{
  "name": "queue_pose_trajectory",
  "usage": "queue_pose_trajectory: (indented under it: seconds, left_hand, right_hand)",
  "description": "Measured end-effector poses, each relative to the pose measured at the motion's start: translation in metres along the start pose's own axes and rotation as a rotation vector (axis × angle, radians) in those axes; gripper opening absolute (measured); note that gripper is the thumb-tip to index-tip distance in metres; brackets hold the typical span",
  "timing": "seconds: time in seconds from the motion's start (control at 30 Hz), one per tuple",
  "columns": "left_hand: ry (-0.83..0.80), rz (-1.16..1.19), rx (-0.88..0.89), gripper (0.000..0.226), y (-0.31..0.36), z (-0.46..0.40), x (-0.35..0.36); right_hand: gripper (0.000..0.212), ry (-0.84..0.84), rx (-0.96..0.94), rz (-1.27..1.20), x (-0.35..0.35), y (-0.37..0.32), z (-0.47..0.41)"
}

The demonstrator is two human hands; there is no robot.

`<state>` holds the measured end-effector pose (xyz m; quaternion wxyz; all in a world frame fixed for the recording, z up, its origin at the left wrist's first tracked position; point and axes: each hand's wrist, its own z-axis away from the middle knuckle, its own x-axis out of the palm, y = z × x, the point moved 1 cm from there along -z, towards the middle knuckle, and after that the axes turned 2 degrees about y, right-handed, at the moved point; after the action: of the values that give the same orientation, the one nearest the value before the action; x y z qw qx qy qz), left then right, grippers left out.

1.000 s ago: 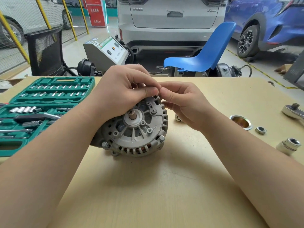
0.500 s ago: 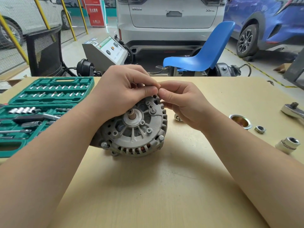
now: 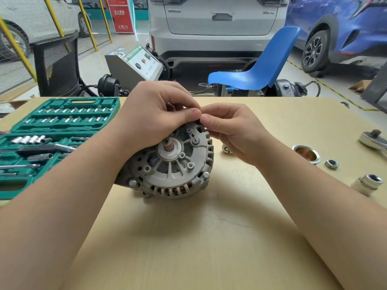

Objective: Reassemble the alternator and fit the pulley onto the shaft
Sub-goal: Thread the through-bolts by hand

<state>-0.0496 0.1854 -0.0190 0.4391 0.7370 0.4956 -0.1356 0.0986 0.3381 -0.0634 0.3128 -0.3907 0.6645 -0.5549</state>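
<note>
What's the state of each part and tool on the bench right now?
alternator: on its side on the table, shaft end facing the camera, no pulley fitted
left hand: resting on the housing top, fingertips pinched
right hand: fingertips pinched at the housing's top edge; what they hold is hidden
pulley: loose on the table
nut: loose, beside the pulley
socket: lying loose
ratchet: lying unused
socket set case: open

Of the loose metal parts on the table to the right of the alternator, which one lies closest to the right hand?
The round cup-shaped part with the coppery inside, nearest the right hand. The small nut, white-banded socket and ratchet lie farther right.
</note>
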Motion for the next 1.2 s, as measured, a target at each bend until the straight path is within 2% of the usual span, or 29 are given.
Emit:
queue_pose_trajectory:
  seconds: [0.1,0.23,0.33,0.4,0.63,0.7,0.77,0.87,0.97,1.1,1.2]
  left_hand:
    - [-0.03,-0.018,0.024,0.009,0.002,0.0,0.001]
    - [0.007,0.012,0.011,0.013,0.001,0.002,0.001]
    - [0.041,0.027,-0.015,0.024,0.0,0.002,0.001]
    - [0.032,0.013,-0.012,0.022,0.0,0.001,0.001]
    - [-0.019,-0.074,0.067,0.01,0.003,-0.003,-0.001]
    - [-0.044,-0.07,0.068,0.008,0.003,-0.004,-0.001]
    - [-0.072,-0.038,0.04,0.012,0.002,-0.005,-0.004]
    - [-0.109,0.017,-0.027,0.019,-0.002,-0.004,-0.01]
    - [-0.127,0.035,-0.065,0.013,-0.005,-0.005,-0.013]
    - [-0.129,0.044,-0.095,0.014,-0.006,-0.007,-0.015]
    - [-0.127,0.055,-0.109,0.013,-0.011,-0.009,-0.019]
  right_hand:
    - [0.041,-0.029,-0.001,0.011,-0.002,0.001,0.0]
    - [0.038,-0.025,-0.02,0.003,0.0,0.003,-0.002]
    - [0.022,-0.014,-0.031,-0.006,0.002,0.005,-0.004]
    - [0.018,-0.026,-0.029,-0.025,0.001,0.006,-0.005]
    - [0.023,-0.059,-0.056,-0.046,-0.004,0.006,-0.001]
    - [0.019,-0.061,-0.109,0.083,-0.006,-0.005,0.0]
    - [0.017,-0.031,-0.183,0.314,-0.007,-0.019,0.0]
    - [0.028,0.017,-0.213,0.753,0.002,-0.042,-0.003]
    - [0.028,0.006,-0.244,1.171,0.017,-0.06,-0.007]
    - [0.028,-0.014,-0.276,1.371,0.026,-0.07,-0.003]
    - [0.022,0.026,-0.359,1.338,0.028,-0.068,0.005]
